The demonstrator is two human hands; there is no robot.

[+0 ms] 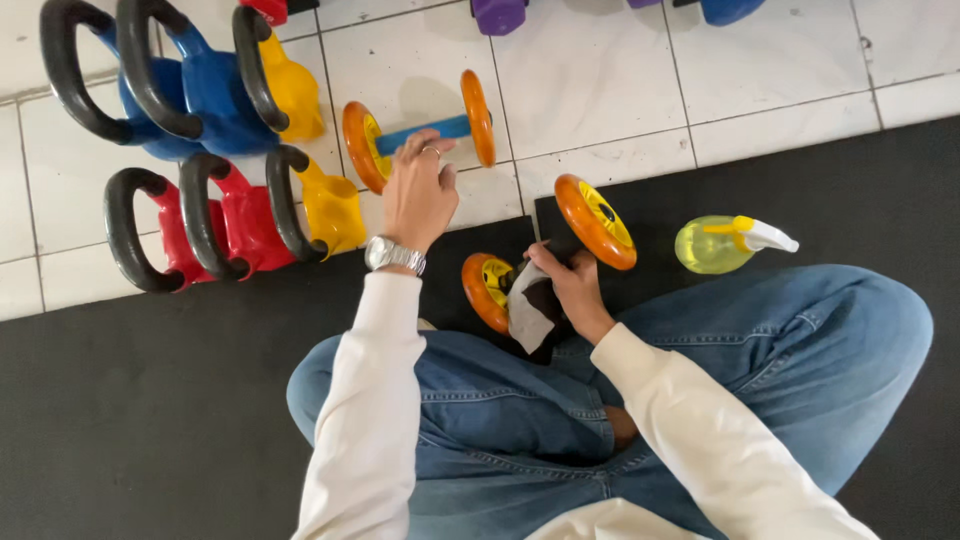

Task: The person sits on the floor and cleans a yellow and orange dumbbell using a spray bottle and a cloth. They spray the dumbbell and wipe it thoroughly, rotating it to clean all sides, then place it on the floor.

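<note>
The left hand (pixel 418 190) is stretched toward twelve o'clock and is closed over the blue handle of a dumbbell (pixel 420 133) with orange ends, which lies on the white tiled floor (pixel 600 80). A silver watch (pixel 394 254) is worn on that wrist. The right hand (pixel 570 285) is clamped on a grey cloth (pixel 530 308) and on the handle of a second dumbbell (pixel 545 255), whose orange ends are seen at ten and two o'clock of the hand; this one rests on the black mat (pixel 150 380), just in front of the knees in blue jeans (pixel 800 340). At three o'clock of it, a yellow spray bottle (pixel 725 243) lies on its side on the mat. At nine o'clock of the left hand, blue, yellow and red kettlebells (pixel 215 150) with black handles are grouped closely on the tiles.
</note>
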